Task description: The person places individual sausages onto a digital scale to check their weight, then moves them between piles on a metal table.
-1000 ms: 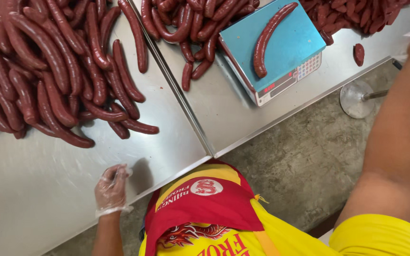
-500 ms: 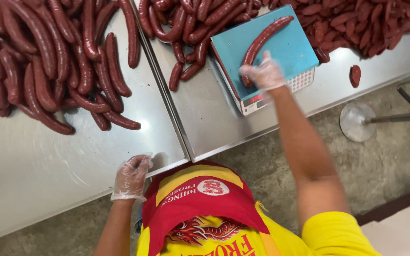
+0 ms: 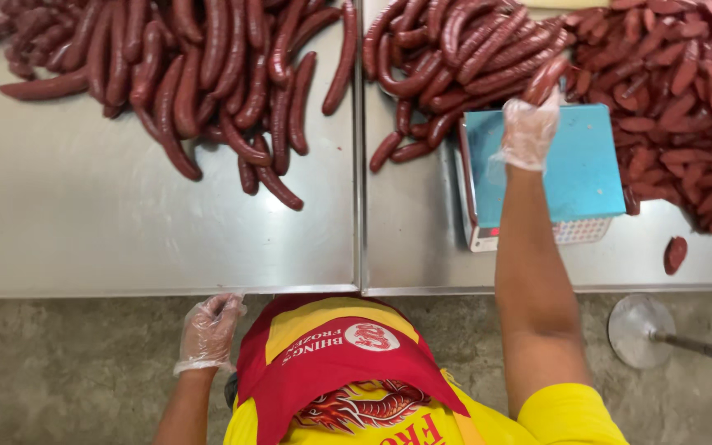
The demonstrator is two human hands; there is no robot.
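Note:
My right hand (image 3: 529,128), in a thin clear glove, reaches over the far edge of a blue-topped scale (image 3: 587,177) and grips one long dark red sausage (image 3: 547,78) by its lower end. The sausage points up toward the pile of long sausages (image 3: 447,53) behind the scale. The scale's blue top is bare. My left hand (image 3: 208,330), also gloved, hangs at the front edge of the steel table (image 3: 109,239) with its fingers loosely bent and nothing in it.
A second heap of long sausages (image 3: 208,74) lies on the left table. Short sausage pieces (image 3: 686,99) cover the far right, and one stray piece (image 3: 675,254) lies near the front edge. A round metal base (image 3: 640,330) stands on the concrete floor.
My right hand came in over the scale, took hold of the sausage lying on it and lifted it off toward the far pile. My left hand slid from the tabletop to its front edge.

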